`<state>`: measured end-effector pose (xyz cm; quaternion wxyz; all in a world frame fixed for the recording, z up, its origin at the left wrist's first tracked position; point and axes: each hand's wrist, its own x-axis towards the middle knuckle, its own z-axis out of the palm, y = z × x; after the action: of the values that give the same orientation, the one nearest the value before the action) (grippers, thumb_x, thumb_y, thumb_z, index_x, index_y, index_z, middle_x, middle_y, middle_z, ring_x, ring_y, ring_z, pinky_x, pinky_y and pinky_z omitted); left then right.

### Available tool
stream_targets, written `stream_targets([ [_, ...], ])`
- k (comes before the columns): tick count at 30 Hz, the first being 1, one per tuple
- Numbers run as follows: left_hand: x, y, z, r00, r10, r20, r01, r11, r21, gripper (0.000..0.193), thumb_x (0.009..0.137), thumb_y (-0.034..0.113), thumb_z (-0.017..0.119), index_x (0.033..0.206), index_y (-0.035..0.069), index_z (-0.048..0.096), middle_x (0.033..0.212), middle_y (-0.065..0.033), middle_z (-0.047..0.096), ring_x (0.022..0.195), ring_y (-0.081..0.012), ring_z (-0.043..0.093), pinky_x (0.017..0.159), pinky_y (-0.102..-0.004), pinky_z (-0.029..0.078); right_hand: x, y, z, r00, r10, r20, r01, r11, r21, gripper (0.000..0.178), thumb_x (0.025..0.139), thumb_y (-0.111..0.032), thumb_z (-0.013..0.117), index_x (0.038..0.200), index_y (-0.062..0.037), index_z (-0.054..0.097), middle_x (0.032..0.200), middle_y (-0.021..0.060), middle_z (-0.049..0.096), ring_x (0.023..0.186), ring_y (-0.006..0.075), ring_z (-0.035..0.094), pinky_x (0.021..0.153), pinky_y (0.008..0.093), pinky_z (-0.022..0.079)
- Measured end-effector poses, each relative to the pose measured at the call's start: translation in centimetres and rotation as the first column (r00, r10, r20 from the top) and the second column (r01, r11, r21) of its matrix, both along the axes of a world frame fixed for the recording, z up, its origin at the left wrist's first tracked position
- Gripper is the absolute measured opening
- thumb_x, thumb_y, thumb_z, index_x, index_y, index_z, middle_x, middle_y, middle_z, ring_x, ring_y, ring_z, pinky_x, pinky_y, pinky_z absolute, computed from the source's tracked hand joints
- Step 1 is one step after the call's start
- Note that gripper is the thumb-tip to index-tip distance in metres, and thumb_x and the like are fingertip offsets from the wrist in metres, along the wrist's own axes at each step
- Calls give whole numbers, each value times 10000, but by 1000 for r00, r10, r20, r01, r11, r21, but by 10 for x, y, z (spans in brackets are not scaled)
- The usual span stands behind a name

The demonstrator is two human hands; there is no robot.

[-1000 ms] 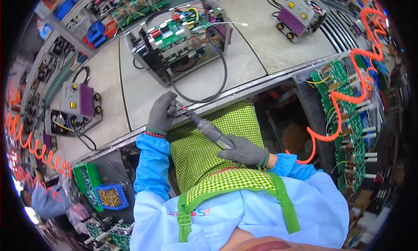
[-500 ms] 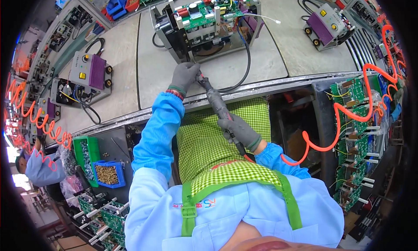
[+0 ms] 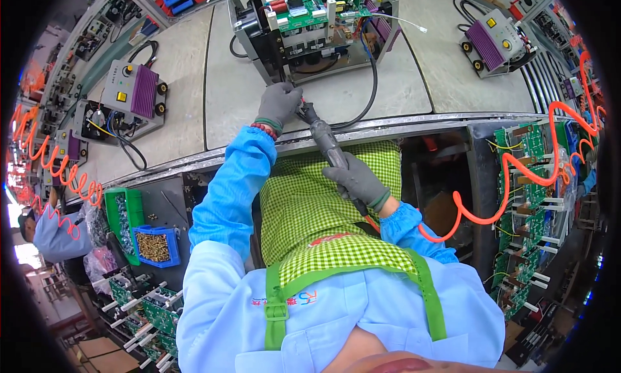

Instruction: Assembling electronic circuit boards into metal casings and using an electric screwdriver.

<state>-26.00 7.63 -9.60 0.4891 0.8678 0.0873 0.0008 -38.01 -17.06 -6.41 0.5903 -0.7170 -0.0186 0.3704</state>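
Observation:
My right hand [image 3: 358, 180], in a grey glove, grips the body of a grey pneumatic screwdriver [image 3: 330, 148] that slants up toward the table edge. My left hand [image 3: 279, 104], also gloved, closes around the tool's tip just below an open metal chassis [image 3: 259, 40] holding a green circuit board [image 3: 304, 3], capacitors and wiring. A black cable [image 3: 370, 82] loops from the chassis across the table. An orange coiled air hose [image 3: 475, 211] runs from the tool's rear to the right. A green checked apron [image 3: 310, 205] covers my lap.
Grey units with purple panels lie on the conveyor table, one to the left [image 3: 132, 92] and one to the far right [image 3: 495, 43]. A blue bin of brass screws [image 3: 154, 245] and a green tray [image 3: 123, 214] sit lower left. Racks of green boards [image 3: 530, 179] stand right. Another person [image 3: 55, 234] works far left.
The chassis has come nearer to me along the table. Both hands have lifted the screwdriver up and forward, so its tip now sits at the chassis's lower front edge.

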Motion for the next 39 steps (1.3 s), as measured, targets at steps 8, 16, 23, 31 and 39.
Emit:
stream_targets([
  [8,-25,-2,67,962,-264,74,93,569,817,324,879,176,593,1196,123,638,1126,-64,670,1045,-242,608,853,-457,478,12,2,5,992,46,-119,-40,998,52,457,859,-428,689,1052,-41,544,739,31,536,564,99,541,458,247,458],
  [16,20,44,98,770,-609,-188,-415,-703,577,527,911,305,440,1432,369,395,1640,32,168,1524,-220,116,1227,-601,-12,-9,31,10,918,-77,-389,232,899,371,320,907,-382,643,969,-84,544,750,-6,508,558,75,511,453,228,437],
  [23,45,50,68,745,-665,-50,-582,-685,438,431,905,308,512,1326,402,509,1597,56,283,1511,-181,172,1237,-582,6,-18,48,7,872,-92,-481,297,879,372,400,938,-494,595,955,-96,560,742,-25,508,541,68,501,453,220,432],
  [31,36,44,72,742,-665,-88,-358,-504,786,407,897,282,538,1284,407,555,1579,79,313,1504,-172,194,1240,-569,-18,-19,60,-2,884,-102,-455,311,856,412,362,961,-456,581,938,-96,554,745,-22,519,540,67,507,440,218,423],
  [39,45,49,64,739,-674,-11,-438,-493,752,399,892,291,549,1275,401,564,1561,77,349,1489,-175,240,1255,-537,19,-18,68,-4,887,-149,-437,341,850,401,365,957,-453,589,946,-89,559,740,-17,517,542,71,509,442,226,426],
])
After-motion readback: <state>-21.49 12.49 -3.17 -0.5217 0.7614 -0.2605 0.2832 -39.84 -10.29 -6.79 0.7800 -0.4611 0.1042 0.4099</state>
